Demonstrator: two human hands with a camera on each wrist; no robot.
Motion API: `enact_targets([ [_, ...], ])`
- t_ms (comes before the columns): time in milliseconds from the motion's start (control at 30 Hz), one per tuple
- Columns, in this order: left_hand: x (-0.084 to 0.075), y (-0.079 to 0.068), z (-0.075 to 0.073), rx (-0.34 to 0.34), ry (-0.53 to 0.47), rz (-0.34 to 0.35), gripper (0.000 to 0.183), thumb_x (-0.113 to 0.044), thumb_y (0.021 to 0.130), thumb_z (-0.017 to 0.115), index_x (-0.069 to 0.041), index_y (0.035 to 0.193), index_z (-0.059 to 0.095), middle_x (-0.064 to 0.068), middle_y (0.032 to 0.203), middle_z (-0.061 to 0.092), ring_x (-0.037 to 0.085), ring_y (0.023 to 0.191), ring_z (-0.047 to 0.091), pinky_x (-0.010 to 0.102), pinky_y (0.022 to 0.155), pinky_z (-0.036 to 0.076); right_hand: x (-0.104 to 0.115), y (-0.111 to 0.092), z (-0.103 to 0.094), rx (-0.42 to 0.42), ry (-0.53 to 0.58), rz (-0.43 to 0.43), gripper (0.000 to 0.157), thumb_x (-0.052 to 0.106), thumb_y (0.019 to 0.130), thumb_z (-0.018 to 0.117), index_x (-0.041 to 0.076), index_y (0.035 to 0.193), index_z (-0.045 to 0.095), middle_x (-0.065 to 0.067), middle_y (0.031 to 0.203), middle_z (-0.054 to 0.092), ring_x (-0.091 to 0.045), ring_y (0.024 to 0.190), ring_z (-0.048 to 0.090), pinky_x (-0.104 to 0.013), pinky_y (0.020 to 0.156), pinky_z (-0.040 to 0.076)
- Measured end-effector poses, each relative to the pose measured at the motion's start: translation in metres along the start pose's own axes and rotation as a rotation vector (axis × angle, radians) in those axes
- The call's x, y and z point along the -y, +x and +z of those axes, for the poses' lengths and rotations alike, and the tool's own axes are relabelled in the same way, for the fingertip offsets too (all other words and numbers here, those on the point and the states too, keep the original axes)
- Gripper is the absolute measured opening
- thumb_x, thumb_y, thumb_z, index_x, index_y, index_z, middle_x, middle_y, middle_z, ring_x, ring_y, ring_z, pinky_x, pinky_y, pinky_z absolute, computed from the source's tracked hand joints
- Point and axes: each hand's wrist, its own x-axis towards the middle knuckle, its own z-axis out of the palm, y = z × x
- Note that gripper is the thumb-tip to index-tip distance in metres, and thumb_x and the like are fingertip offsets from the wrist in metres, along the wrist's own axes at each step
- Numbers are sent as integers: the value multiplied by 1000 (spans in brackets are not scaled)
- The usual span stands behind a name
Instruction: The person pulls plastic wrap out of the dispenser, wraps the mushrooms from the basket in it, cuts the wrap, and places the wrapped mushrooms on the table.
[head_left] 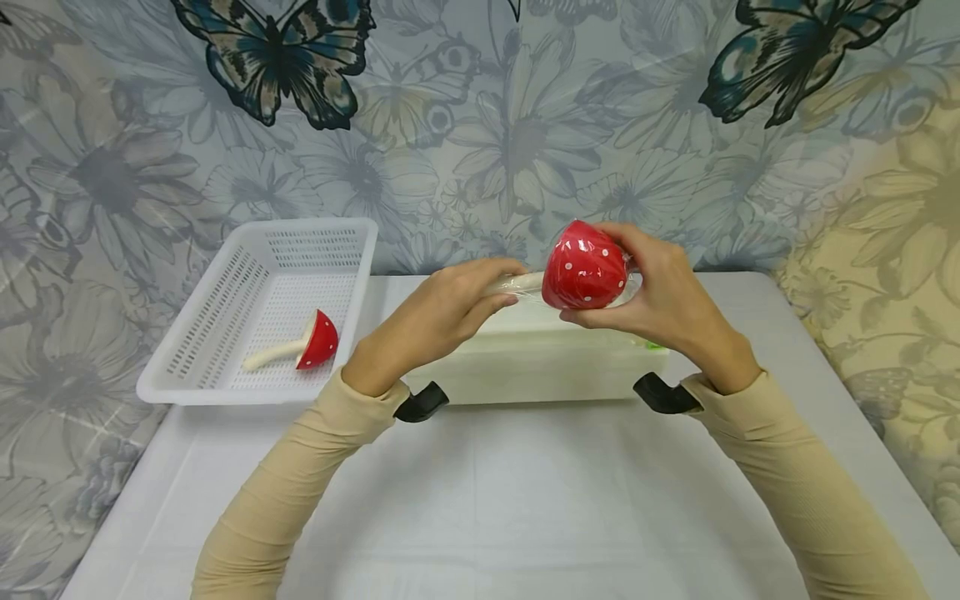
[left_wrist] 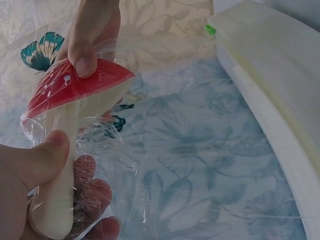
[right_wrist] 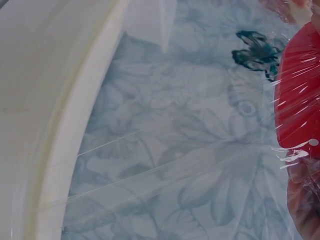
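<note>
Both hands hold a toy mushroom point(head_left: 585, 265), red-capped with white dots, above a long cream-white box point(head_left: 540, 371). Shiny clear film point(left_wrist: 132, 165) wraps its cap and stem, with loose folds beside the stem. My left hand point(head_left: 442, 310) grips the pale stem, thumb on one side and fingers behind it. On the cap, my right hand point(head_left: 663, 287) holds with thumb and fingers on opposite sides. In the right wrist view, only part of the red cap point(right_wrist: 302, 100) shows at the right edge, and faint film lines stretch towards the box.
A white perforated basket point(head_left: 255, 397) stands on the left of the white-covered table point(head_left: 480, 500). Inside it lies another red-capped mushroom point(head_left: 321, 342). A small green piece point(left_wrist: 210, 30) sits at the box's end. Behind the table hangs a flower-and-butterfly patterned cloth point(head_left: 517, 125).
</note>
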Motion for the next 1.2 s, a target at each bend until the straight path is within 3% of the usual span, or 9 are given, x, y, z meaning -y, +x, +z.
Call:
enact_targets([
  [300,-2,1,-4,11,-3,-9,31,-14,100,59,-4,128,58,7,122,68,19,113,64,32,102,50,1,2,-3,-2,2,-11,84,13,60,95,0,133,55,-15,122,68,-27,97,68,-2,81,42],
  [467,-1,3,-9,74,-72,-65,31,-17,100,59,-5,129,59,5,119,68,17,107,64,32,100,50,3,4,-3,27,14,17,83,15,62,94,2,134,55,-14,124,67,-28,102,67,-3,83,42],
  [533,0,4,-11,106,-103,-97,31,-18,100,60,-6,128,59,4,114,68,16,100,62,32,96,50,4,4,-3,54,25,44,83,16,64,93,4,136,54,-13,125,67,-27,104,67,-7,83,45],
  [700,0,5,-13,173,-140,-148,28,-19,100,59,-6,125,60,4,108,69,17,95,60,33,92,51,4,2,-1,117,66,113,88,19,67,92,8,141,46,-11,124,65,-23,100,64,-30,82,55],
  [767,0,4,-12,199,-127,-156,28,-19,101,58,-6,126,59,5,110,69,18,97,61,34,94,51,2,0,0,136,79,128,88,19,67,91,9,140,43,-11,122,66,-22,97,64,-37,80,56],
  [967,-2,0,-4,274,-47,-160,31,-20,103,54,-5,130,55,6,108,67,19,96,61,35,96,50,0,-9,3,187,76,161,85,23,69,90,11,139,44,-10,115,70,-22,94,66,-38,80,54],
  [1200,-9,-8,5,258,6,-177,36,-26,104,50,-6,135,49,5,116,66,17,101,61,35,98,50,3,-21,8,230,111,274,76,27,77,84,12,141,45,-12,117,69,-25,96,66,-44,78,59],
])
